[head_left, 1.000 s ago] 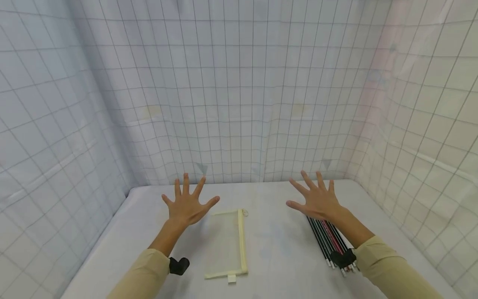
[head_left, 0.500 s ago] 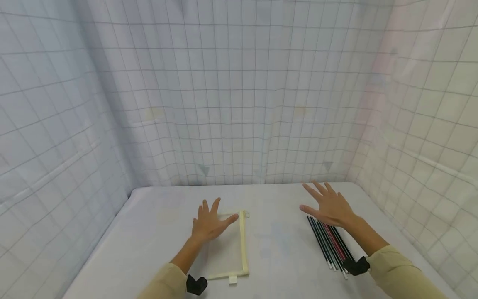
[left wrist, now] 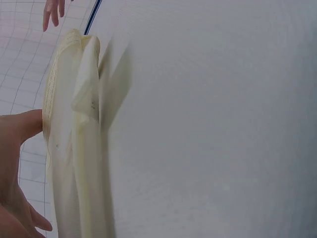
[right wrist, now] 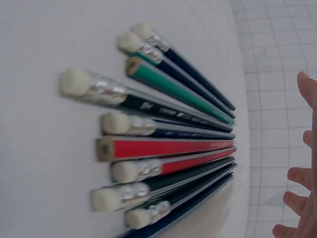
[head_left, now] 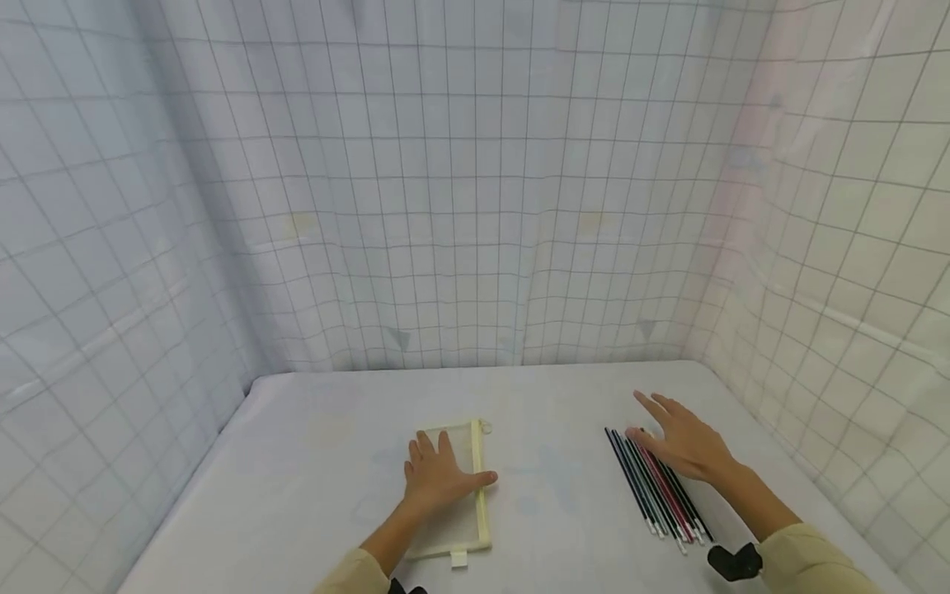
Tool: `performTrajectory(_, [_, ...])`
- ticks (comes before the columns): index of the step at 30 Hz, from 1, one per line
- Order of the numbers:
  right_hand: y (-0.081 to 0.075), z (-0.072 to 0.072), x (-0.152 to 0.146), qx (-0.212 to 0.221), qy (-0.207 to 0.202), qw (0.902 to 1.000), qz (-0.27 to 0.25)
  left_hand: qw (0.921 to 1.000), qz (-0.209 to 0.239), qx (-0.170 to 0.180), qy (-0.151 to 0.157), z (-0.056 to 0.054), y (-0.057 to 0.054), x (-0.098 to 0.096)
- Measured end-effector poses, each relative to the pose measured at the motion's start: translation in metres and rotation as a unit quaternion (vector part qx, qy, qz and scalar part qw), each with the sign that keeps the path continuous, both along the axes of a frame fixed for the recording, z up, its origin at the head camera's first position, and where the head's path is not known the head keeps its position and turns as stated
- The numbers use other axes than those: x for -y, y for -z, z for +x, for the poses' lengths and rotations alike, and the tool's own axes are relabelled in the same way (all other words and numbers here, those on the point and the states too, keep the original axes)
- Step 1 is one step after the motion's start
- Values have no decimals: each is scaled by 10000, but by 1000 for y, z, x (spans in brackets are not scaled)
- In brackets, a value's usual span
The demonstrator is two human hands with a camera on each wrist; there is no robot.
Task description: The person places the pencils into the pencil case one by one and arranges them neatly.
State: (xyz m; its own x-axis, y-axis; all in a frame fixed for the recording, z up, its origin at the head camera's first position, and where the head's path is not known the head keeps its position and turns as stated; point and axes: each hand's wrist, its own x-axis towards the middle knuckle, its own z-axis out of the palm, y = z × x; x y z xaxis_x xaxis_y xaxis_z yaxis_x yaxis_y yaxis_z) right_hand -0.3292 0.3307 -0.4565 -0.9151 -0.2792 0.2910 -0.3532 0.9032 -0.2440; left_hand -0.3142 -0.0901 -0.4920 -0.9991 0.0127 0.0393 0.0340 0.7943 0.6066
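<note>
My left hand (head_left: 439,477) is spread low over a flat, cream-edged zip pouch (head_left: 463,521) with a sheer body, its thumb reaching across the zipped side. Seen from the left wrist, the pouch (left wrist: 86,148) looks slightly puffed, with the thumb meeting its edge. A bundle of pencils (head_left: 653,491) lies fanned on the right, eraser ends toward me. My right hand (head_left: 686,441) hovers above their far end, fingers loosely extended and holding nothing. In the right wrist view the pencils (right wrist: 173,148) are dark, green and red, most tipped with white erasers; fingers (right wrist: 297,203) show at the right edge.
A white cloth-covered table (head_left: 549,495) carries both the pouch and the pencils. White sheets with a grid pattern (head_left: 475,206) hang at the back and on both sides. A small white tag (head_left: 459,559) sticks out from the pouch's near edge.
My left hand has moved right and down, from beside the pouch to over it. The right hand has shifted right and nearer, lowering toward the pencils. Pouch and pencils stay put.
</note>
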Motion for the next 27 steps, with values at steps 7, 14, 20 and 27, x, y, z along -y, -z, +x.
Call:
performTrajectory(7, [26, 9, -21, 259, 306, 9987, -324, 9996, 265, -83, -5, 2, 2, 2])
performTrajectory(14, [42, 13, -35, 426, 479, 9958, -649, 9989, 441, -164, 88, 2, 2, 6])
performTrajectory(20, [49, 12, -36, 204, 381, 9962, -761, 9985, 529, -131, 107, 2, 0, 8])
performTrajectory(27, [52, 11, -34, 15, 237, 9971, -728, 9973, 734, -13, 92, 4, -3, 10])
